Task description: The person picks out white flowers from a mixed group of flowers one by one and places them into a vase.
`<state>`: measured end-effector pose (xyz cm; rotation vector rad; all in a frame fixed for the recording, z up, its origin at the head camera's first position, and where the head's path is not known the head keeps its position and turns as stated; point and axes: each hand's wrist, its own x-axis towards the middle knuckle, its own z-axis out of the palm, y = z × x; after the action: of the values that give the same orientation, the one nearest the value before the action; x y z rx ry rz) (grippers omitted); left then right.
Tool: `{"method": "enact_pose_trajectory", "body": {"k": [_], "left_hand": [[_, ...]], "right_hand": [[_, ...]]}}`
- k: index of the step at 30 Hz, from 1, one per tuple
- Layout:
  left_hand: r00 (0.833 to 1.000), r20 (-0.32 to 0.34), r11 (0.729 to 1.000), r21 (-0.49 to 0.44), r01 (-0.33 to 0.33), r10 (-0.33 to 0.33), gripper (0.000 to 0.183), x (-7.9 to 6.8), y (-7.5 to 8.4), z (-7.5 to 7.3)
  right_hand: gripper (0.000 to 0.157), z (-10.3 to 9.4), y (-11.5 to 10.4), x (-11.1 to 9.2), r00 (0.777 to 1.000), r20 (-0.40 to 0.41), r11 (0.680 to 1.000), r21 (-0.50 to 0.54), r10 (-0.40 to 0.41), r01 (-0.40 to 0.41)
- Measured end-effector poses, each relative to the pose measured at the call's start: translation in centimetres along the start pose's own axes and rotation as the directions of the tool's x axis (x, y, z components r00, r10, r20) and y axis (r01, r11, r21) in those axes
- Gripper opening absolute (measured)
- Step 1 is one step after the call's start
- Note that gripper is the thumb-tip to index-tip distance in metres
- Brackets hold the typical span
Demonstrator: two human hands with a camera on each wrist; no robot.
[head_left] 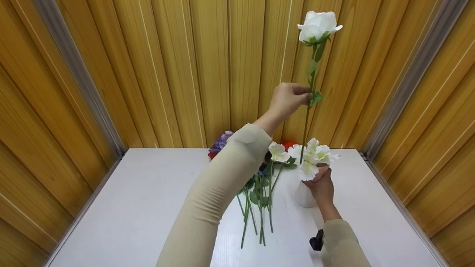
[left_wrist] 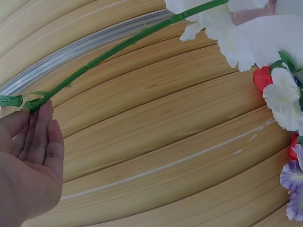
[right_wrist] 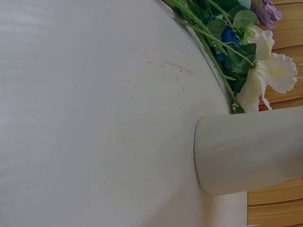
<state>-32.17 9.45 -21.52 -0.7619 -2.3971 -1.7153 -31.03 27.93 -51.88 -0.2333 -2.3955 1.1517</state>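
My left hand (head_left: pixel 291 98) pinches the green stem of a white rose (head_left: pixel 318 26) partway up, fingertips beside a small leaf. The rose stands nearly upright in the air, and its stem's lower end overlaps the white flowers (head_left: pixel 313 157) at the vase's top. In the left wrist view, the thumb and fingers (left_wrist: pixel 46 142) meet at the thorny stem (left_wrist: pixel 99 59). Low at the right, my right hand (head_left: pixel 322 187) grips the upper part of the white vase (head_left: pixel 305 196), just under those blooms. The right wrist view shows the vase's smooth lower body (right_wrist: pixel 246 153) standing on the table; that hand is hidden there.
Several cut flowers lie left of the vase on the white table (head_left: pixel 148 207), their stems (head_left: pixel 261 218) pointing toward me. Among them are a purple bloom (head_left: pixel 222 141) and a white one (head_left: pixel 279 152), partly behind my left sleeve. Wood-patterned walls (head_left: pixel 207 74) enclose the table.
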Motion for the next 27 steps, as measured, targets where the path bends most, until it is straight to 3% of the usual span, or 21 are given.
{"method": "enact_pose_trajectory", "body": {"k": [7,12,16,21,27], "left_hand": [[0.999,0.024,0.998,0.047,-0.049,0.048,0.021,-0.4,0.6,2.6],[0.996,0.043,0.990,0.114,-0.088,0.083,0.020,-0.6,0.5,4.1],[0.994,0.054,0.984,0.145,-0.100,0.093,0.021,-0.7,0.8,4.9],[0.991,0.066,0.978,0.167,-0.122,0.113,0.019,-0.7,1.3,5.8],[0.987,0.072,0.967,0.203,-0.153,0.141,0.020,-0.7,1.1,6.8]], "right_hand": [[0.079,-0.2,0.2,0.3,0.995,0.050,0.995,0.041,0.085,-0.087],[0.090,-0.4,0.1,0.1,0.987,0.071,0.990,0.018,0.142,-0.143],[0.098,-0.6,-0.1,-0.1,0.991,0.053,0.992,0.031,0.123,-0.124],[0.091,-0.6,0.0,-0.2,0.997,0.026,0.996,0.032,0.079,-0.080],[0.093,-0.7,0.1,-0.2,0.994,0.047,0.993,0.060,0.097,-0.100]]}}
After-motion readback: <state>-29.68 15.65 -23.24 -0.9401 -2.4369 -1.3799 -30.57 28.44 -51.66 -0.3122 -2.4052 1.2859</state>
